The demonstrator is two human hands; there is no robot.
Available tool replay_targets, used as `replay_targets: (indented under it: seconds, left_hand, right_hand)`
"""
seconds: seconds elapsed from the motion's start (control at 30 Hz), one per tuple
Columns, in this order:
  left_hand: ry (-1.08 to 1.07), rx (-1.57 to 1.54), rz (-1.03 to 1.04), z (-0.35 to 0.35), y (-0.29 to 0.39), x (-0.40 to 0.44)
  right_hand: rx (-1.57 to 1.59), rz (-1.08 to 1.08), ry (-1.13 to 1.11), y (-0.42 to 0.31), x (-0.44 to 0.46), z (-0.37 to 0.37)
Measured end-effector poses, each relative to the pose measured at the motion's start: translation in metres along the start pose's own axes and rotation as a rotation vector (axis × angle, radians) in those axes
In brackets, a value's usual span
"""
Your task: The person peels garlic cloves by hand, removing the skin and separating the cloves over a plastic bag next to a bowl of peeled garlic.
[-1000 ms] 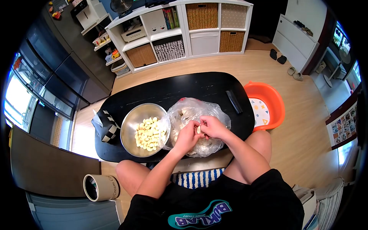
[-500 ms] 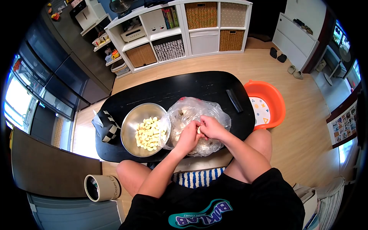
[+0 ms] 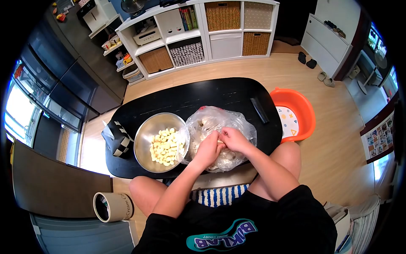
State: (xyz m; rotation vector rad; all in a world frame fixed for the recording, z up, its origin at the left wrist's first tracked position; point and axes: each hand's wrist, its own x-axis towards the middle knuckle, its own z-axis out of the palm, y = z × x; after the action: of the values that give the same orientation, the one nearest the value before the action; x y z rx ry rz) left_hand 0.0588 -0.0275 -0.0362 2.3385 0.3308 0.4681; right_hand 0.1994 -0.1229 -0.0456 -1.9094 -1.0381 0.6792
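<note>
My left hand (image 3: pixel 208 149) and my right hand (image 3: pixel 234 140) meet over an open clear plastic bag (image 3: pixel 239 120). Their fingertips are pinched together around a small garlic clove, which the fingers mostly hide now. Whitish garlic and papery skins show inside the bag, below and around my hands. To the left of the bag is a steel bowl (image 3: pixel 143 139), partly filled with pale peeled garlic cloves (image 3: pixel 164 147). A fold of the bag overlaps the bowl's right rim.
The black table (image 3: pixel 198 91) carries a checkered tissue holder (image 3: pixel 117 139) at left and a dark, narrow strip-like object (image 3: pixel 259 111) at right. An orange tub (image 3: pixel 305 114) stands on the floor beside it. A cream bin (image 3: pixel 120 207) sits at lower left.
My fingers have shifted slightly and closed more over the clove, which showed between them before. The bowl and bag are practically unchanged.
</note>
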Motion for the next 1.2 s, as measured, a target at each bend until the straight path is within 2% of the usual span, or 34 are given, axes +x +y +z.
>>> replay_targets:
  seconds: [0.1, 0.33, 0.4, 0.5, 0.53, 0.6, 0.7, 0.9, 1.2]
  left_hand:
    - [0.000, -0.033, 0.046, -0.002, 0.001, 0.003]
    - [0.012, -0.018, 0.006, -0.004, 0.009, 0.002]
    - [0.024, 0.007, 0.087, -0.002, 0.011, 0.001]
    - [-0.013, 0.082, 0.077, 0.002, 0.016, -0.003]
    - [-0.013, 0.081, 0.077, 0.003, 0.017, -0.003]
    - [-0.027, 0.111, 0.077, 0.005, 0.017, -0.003]
    - [-0.067, 0.091, 0.103, 0.008, 0.014, -0.003]
    - [-0.064, 0.090, 0.164, 0.014, 0.011, -0.005]
    - [-0.085, 0.082, 0.192, 0.015, 0.011, -0.007]
  right_hand:
    - [-0.004, -0.017, -0.100, 0.005, 0.004, -0.013]
    - [-0.024, -0.060, -0.104, 0.007, 0.007, -0.034]
    - [-0.092, 0.001, -0.170, 0.003, 0.006, -0.042]
    - [-0.129, 0.023, -0.193, -0.001, 0.004, -0.047]
    - [-0.129, 0.023, -0.193, 0.001, 0.004, -0.047]
    - [-0.191, -0.117, -0.178, 0.008, 0.006, -0.045]
    - [-0.249, -0.153, -0.168, 0.012, 0.008, -0.044]
    - [-0.230, -0.092, -0.190, 0.002, 0.006, -0.048]
    - [-0.253, -0.116, -0.168, 0.006, 0.008, -0.044]
